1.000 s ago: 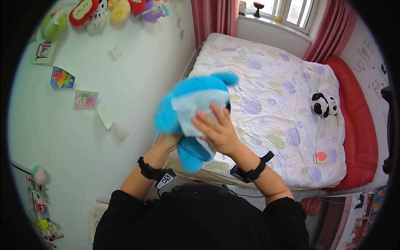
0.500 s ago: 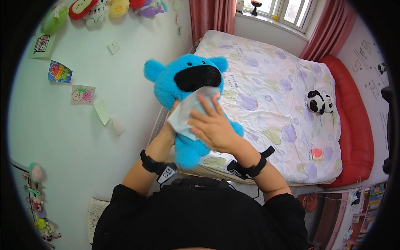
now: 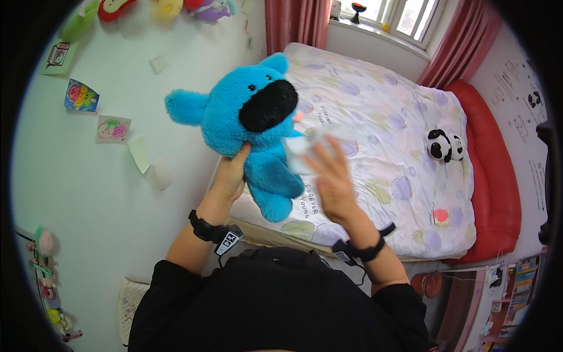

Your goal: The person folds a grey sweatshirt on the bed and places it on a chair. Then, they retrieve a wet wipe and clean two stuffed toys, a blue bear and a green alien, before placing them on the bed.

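Observation:
My left hand (image 3: pixel 230 176) grips a bright blue plush toy (image 3: pixel 226 114) at the neck and side, holding it up over the near left part of the bed. The toy has a big black nose, small black eyes and round ears, and it leans with its face turned right. A thin white wipe (image 3: pixel 298 157) hangs from my right hand (image 3: pixel 335 185), beside the toy's body. The fingers of that hand are stretched and blurred by motion, with the wipe against their inner side.
Beyond the toy lies a bed (image 3: pixel 375 158) with a floral sheet and a red headboard (image 3: pixel 492 182). On it rest a panda plush (image 3: pixel 440 146) and a small pink-and-white packet (image 3: pixel 441 217). A wall (image 3: pixel 129 199) with hanging cards rises at left.
The blue toy has been tilted and turned, its head shifting left and up. My right hand and the wipe have moved off the toy's front to its right side.

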